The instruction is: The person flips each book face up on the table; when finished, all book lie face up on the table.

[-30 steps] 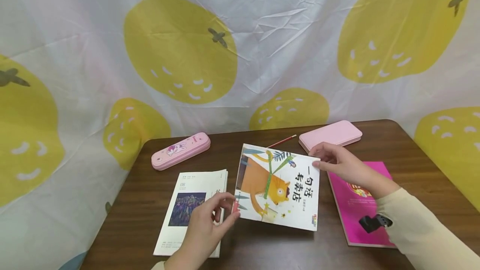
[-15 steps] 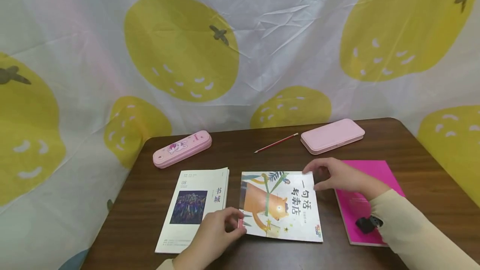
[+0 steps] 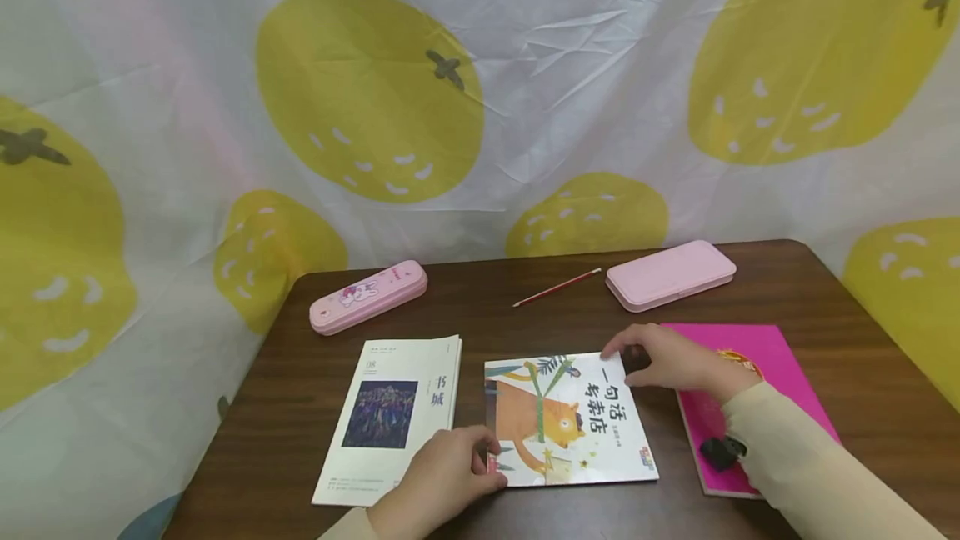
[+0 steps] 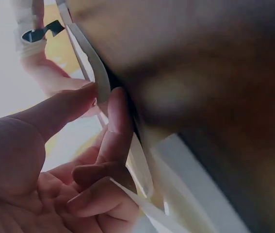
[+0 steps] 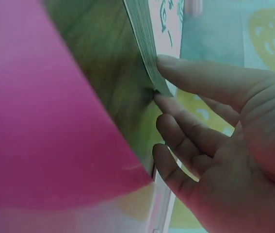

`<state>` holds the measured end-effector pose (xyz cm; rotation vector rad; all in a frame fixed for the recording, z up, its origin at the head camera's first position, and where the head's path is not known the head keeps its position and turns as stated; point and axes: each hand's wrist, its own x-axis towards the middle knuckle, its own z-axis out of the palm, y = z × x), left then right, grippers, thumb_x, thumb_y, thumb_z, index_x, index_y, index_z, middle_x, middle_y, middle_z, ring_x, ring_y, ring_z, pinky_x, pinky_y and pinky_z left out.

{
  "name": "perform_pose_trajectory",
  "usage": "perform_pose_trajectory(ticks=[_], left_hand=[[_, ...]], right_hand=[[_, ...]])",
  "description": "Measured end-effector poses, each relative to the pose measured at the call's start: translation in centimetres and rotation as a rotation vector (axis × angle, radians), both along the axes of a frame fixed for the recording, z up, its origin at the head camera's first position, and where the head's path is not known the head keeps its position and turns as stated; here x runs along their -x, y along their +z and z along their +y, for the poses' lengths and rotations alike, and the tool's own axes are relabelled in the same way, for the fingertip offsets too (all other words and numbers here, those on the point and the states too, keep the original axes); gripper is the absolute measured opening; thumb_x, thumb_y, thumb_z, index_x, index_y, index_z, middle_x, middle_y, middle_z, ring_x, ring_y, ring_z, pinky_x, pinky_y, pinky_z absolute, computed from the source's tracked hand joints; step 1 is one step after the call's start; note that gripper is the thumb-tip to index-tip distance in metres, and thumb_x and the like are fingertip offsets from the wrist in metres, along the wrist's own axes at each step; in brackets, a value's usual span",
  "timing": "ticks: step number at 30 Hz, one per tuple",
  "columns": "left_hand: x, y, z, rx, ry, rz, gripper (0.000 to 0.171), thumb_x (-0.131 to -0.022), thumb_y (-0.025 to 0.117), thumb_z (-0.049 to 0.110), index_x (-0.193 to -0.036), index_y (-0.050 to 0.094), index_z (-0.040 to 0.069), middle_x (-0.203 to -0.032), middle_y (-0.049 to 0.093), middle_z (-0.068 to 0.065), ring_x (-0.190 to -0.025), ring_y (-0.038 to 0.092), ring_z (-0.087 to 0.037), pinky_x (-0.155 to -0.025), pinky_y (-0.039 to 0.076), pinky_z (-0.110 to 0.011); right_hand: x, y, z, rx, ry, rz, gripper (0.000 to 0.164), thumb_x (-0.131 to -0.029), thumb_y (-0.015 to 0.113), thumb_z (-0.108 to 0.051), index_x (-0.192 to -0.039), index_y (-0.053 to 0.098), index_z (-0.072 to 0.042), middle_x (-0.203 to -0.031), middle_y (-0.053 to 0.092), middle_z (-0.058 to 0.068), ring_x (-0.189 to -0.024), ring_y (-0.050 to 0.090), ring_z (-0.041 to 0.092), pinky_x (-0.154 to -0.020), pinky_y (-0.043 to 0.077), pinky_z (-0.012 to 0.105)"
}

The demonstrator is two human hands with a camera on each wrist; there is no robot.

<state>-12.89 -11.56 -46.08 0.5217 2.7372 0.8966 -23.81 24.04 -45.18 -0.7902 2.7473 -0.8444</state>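
Note:
A white picture book [image 3: 558, 423] with an orange bear-like animal on its cover lies flat, or nearly so, at the middle of the table. My left hand [image 3: 450, 469] pinches its lower left edge; in the left wrist view the thumb [image 4: 67, 109] and forefinger close on that edge. At the upper right corner my right hand [image 3: 671, 361] grips it, the thumb [image 5: 200, 75] on the cover and a fingertip beneath. Left of it lies a cream book [image 3: 378, 469] with a dark picture. A magenta book [image 3: 787, 386] lies under the right forearm.
On the brown table [image 3: 465, 307], a pink rabbit pencil case [image 3: 367, 298] lies at the back left and a plain pink case [image 3: 671, 275] at the back right. Between them is a red pencil [image 3: 557, 287]. A curtain with yellow fruit prints [image 3: 367, 90] hangs behind.
Both hands have lowered the picture book from a tilted pose above the table, bringing it down and toward me. The red pencil, partly covered before, now shows in full.

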Motion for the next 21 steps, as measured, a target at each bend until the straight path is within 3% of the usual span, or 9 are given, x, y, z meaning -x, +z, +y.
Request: perform_pose_trajectory(ticks=[4,9,13,17,21], left_hand=[[0.4,0.5,0.4,0.127,-0.011,0.083,0.023,-0.076,0.088,0.033,-0.087,0.069,0.024,-0.057,0.053,0.018,-0.053,0.047,0.001,-0.048,0.037,-0.024],[2.0,1.9,0.6,0.216,-0.037,0.124,0.012,-0.08,0.084,0.034,-0.08,0.075,0.026,-0.059,0.053,0.018,-0.054,0.046,-0.002,-0.05,0.038,-0.024],[5.4,2.6,0.3,0.137,-0.05,0.093,0.003,-0.085,0.083,0.022,-0.087,0.081,0.022,-0.073,0.067,0.014,-0.064,0.054,-0.002,-0.059,0.045,-0.024],[9.4,2.2,-0.2,0.051,-0.044,0.087,0.008,-0.088,0.08,0.014,-0.091,0.081,0.021,-0.086,0.076,0.009,-0.078,0.065,-0.007,-0.072,0.051,-0.029],[11.5,1.6,-0.3,0.097,-0.086,0.12,0.01,-0.088,0.081,0.015,-0.094,0.081,0.022,-0.095,0.076,0.008,-0.092,0.068,-0.012,-0.084,0.054,-0.035]], right_hand=[[-0.8,0.0,-0.5,-0.079,-0.029,0.114,0.035,-0.079,0.089,-0.013,-0.112,0.077,-0.017,-0.119,0.068,0.012,-0.11,0.06,0.033,-0.094,0.052,0.054],[-2.8,0.1,-1.4,-0.164,-0.127,0.193,0.037,-0.075,0.092,-0.021,-0.109,0.077,-0.018,-0.109,0.069,0.006,-0.102,0.061,0.028,-0.087,0.055,0.049],[-4.5,0.0,-2.1,-0.166,-0.174,0.148,0.034,-0.074,0.092,-0.02,-0.104,0.076,-0.017,-0.093,0.067,-0.002,-0.084,0.059,0.016,-0.074,0.053,0.038],[-6.2,-0.1,-2.7,-0.146,-0.247,0.03,0.027,-0.076,0.091,-0.018,-0.098,0.074,-0.018,-0.085,0.063,-0.003,-0.075,0.052,0.013,-0.064,0.046,0.032],[-8.0,0.0,-2.9,-0.154,-0.283,0.0,0.029,-0.073,0.092,-0.019,-0.094,0.072,-0.02,-0.083,0.061,-0.004,-0.075,0.052,0.013,-0.065,0.046,0.033]])
